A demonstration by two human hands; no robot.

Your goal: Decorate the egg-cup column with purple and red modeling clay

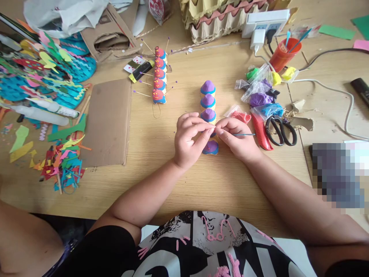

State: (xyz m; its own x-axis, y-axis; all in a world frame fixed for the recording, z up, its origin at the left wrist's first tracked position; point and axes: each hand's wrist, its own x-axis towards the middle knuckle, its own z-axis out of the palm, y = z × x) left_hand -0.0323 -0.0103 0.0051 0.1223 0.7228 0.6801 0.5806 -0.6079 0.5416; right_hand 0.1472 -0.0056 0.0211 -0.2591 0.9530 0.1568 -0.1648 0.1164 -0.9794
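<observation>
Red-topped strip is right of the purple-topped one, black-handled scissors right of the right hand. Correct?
One slip: the head view shows the red-topped strip left of the purple-topped strip. The black-handled scissors are right of the right hand.

The left hand (188,140) and right hand (239,138) are bare. A black-and-pale-grey patchwork top (198,229) lies at six o'clock, its black left sleeve (106,250) at seven, right sleeve (348,268) at four. Its front shows pink outlined spectacles (211,237) towards twelve, pink strokes (143,252) at nine, large pale lettering (265,261).
</observation>
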